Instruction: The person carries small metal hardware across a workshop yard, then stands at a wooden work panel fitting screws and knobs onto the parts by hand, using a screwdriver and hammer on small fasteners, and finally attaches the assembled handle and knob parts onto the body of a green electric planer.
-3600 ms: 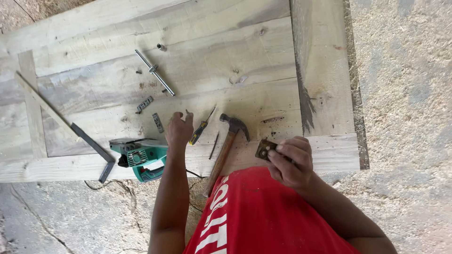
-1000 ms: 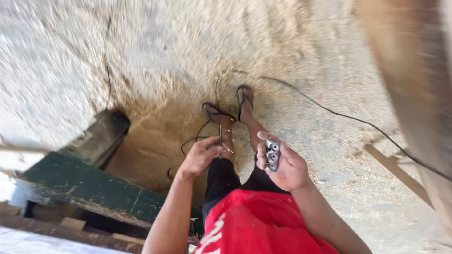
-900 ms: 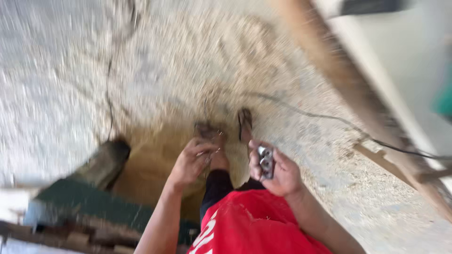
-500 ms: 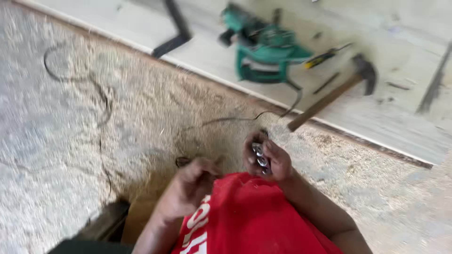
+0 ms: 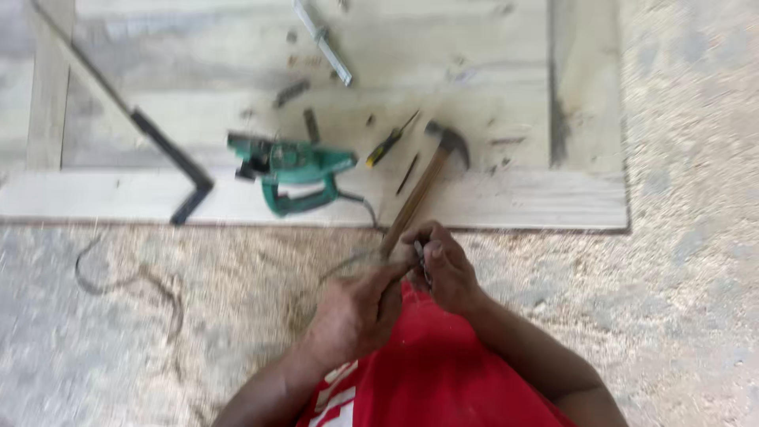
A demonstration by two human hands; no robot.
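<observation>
Pale, rough-sawn wood fills the top of the head view: a flat panel of boards [image 5: 490, 198] lying on a sawdust-strewn floor [image 5: 680, 300]. Below it, in front of a red shirt [image 5: 427, 372], the two hands meet close together. The right hand [image 5: 444, 265] is curled shut around a small metal piece [image 5: 420, 255], only a sliver of which shows between the fingers; what it is cannot be told through the blur. The left hand [image 5: 356, 312] reaches across with its fingertips at that same piece, touching the right hand. Just above the hands, a hammer [image 5: 427, 178] with a wooden handle lies slanting on the boards, its handle end overhanging the panel edge near the right hand. Beside it to the left lie a yellow-handled screwdriver [image 5: 389, 142] and a green power tool [image 5: 294, 170], whose cord [image 5: 365, 212] trails off the edge. Further left rests a dark carpenter's square [image 5: 170, 154]; a short metal bar [image 5: 324, 43] lies near the top.
</observation>
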